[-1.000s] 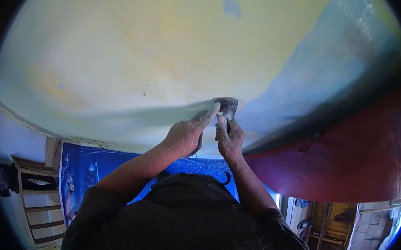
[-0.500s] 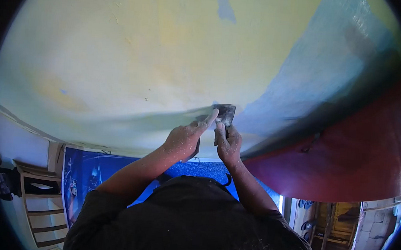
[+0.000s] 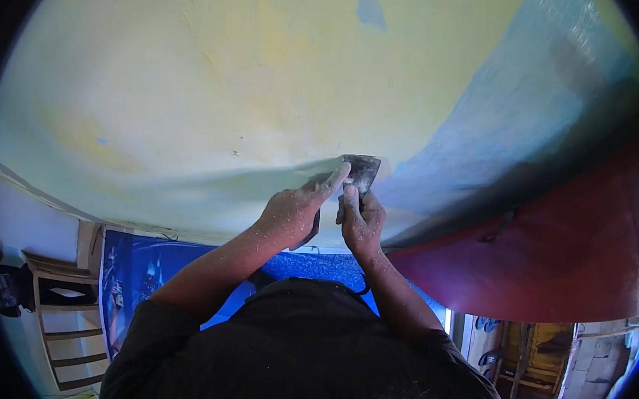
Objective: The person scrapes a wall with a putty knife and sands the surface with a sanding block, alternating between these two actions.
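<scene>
A scraper [image 3: 362, 171] with a wide, dark, worn blade lies against the pale yellow wall [image 3: 268, 85]. My right hand [image 3: 362, 221] is closed round its lower part, thumb on the front. From the left, my left hand [image 3: 298, 211] reaches up, with a finger pressed on the blade's left side. A dark flat object [image 3: 309, 236] shows below my left hand; whether that hand grips it is hard to tell. Pale dust covers both hands and forearms. Right of the blade, a bluish-grey patch [image 3: 456, 153] shows on the wall.
A red sheet [image 3: 553, 253] hangs at the right. Behind me are a blue printed cloth [image 3: 152, 262] and, at the lower left, a wooden shelf [image 3: 69, 336]. Wooden boards [image 3: 534, 355] and a block wall [image 3: 597, 367] appear at the lower right.
The scraper has moved slightly upward on the wall, and both hands have shifted with it. My left finger still touches the blade.
</scene>
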Available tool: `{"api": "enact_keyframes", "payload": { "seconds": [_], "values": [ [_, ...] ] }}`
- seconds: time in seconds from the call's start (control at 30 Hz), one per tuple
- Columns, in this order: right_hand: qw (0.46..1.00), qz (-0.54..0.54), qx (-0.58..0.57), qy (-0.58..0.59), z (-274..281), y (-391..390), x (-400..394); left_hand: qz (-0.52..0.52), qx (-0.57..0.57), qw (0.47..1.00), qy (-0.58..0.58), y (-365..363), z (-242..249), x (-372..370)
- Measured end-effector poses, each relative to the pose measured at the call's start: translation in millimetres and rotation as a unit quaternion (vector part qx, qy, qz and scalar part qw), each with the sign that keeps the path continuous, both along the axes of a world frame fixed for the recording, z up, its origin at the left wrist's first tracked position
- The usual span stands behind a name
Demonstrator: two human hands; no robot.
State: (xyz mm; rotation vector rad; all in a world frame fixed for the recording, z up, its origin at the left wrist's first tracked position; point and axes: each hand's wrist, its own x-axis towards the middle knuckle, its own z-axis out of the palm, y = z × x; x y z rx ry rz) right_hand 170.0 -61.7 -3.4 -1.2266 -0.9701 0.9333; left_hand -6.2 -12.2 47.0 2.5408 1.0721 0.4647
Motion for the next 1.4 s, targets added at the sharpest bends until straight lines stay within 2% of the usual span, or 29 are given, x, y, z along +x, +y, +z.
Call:
{"api": "enact_keyframes", "payload": {
  "seconds": [0.17, 0.3, 0.4, 0.43, 0.53, 0.6, 0.73, 0.87, 0.97, 1.17, 1.27, 1.3, 1.4],
  "values": [
    [1.0, -0.009, 0.003, -0.021, -11, 4, 2, -0.005, 0.009, 1.0, -0.002, 4, -12, 1],
    [1.0, -0.01, 0.008, -0.008, 5, -5, -2, -0.006, 0.012, 1.0, -0.024, 1, 3, 1],
    [1.0, -0.007, 0.007, -0.005, 1, -3, 1, 0.003, -0.021, 1.0, 0.01, 1, 3, 2],
    [1.0, -0.006, -0.005, -0.013, -6, -3, 2, -0.016, 0.059, 0.996, -0.06, 2, -4, 3],
    [1.0, -0.002, 0.001, 0.008, -3, 0, 1, -0.009, 0.021, 1.0, -0.011, 2, -5, 3],
    [1.0, 0.004, 0.002, 0.022, 4, -1, -1, -0.011, 0.02, 0.999, -0.031, 3, 3, 2],
    [1.0, -0.01, 0.008, -0.007, 6, 1, 0, 0.004, -0.002, 1.0, 0.015, 3, 5, 2],
    [1.0, -0.017, -0.021, -0.013, -10, 0, 4, -0.009, 0.003, 1.0, 0.002, 7, -9, 2],
    [1.0, -0.014, -0.017, 0.003, 2, -4, 0, -0.017, 0.006, 0.999, -0.028, 9, -5, 1],
    [0.999, -0.022, -0.035, -0.031, -12, 0, 5, -0.014, 0.022, 1.0, 0.003, 9, -17, 2],
    [0.999, -0.022, -0.027, -0.021, 7, -2, -1, -0.008, -0.003, 1.0, -0.024, 7, 1, 4],
    [1.0, -0.016, -0.02, -0.005, 10, -4, -1, -0.007, -0.024, 1.0, 0.003, 7, 4, 3],
    [1.0, -0.017, -0.016, -0.012, -2, -3, 2, -0.009, 0.003, 1.0, -0.003, 8, -7, 3]
  ]
}}
